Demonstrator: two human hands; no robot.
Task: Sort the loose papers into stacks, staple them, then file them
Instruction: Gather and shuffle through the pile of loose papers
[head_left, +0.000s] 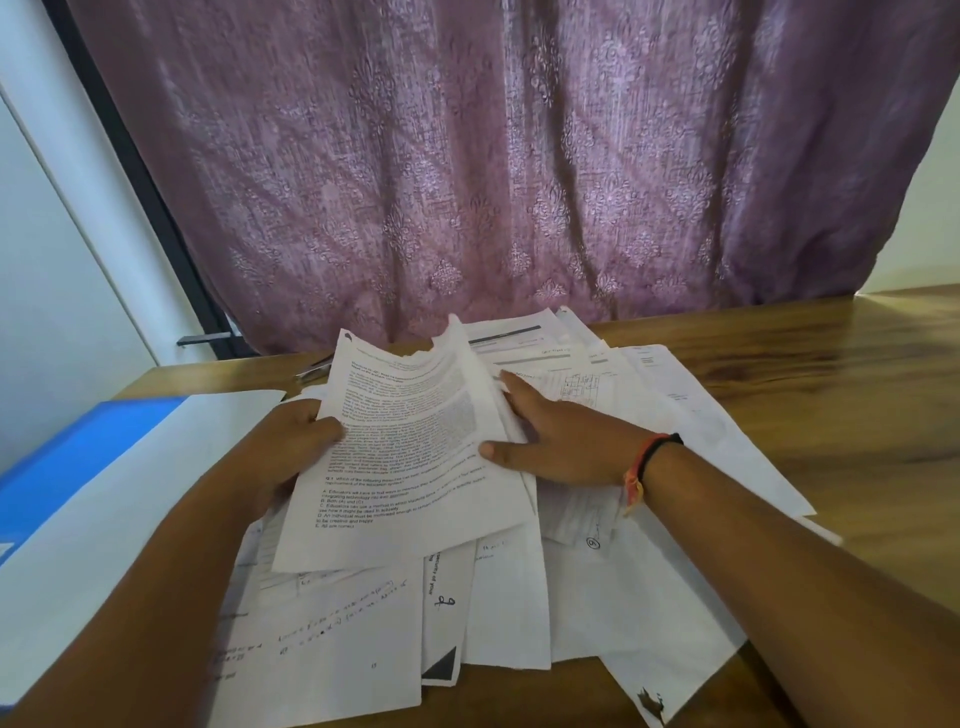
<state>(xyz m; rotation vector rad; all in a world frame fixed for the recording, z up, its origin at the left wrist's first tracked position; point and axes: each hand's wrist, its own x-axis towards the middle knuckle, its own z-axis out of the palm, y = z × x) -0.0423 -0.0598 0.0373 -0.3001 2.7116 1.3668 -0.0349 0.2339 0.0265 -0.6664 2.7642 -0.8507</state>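
Left hand (291, 452) is gripping the printed sheet (410, 447) by its edge, just right of the blue folder (78, 467), while the right hand (561, 441) is lying flat, fingers straight, on the loose papers (519, 613) further right. Sorting is, I judge, only beginning: no neat stack is showing, so stapling and filing are waiting.

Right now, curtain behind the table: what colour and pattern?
Mauve-purple curtain with a paler repeating floral damask motif. Seen in the head view, the only one.
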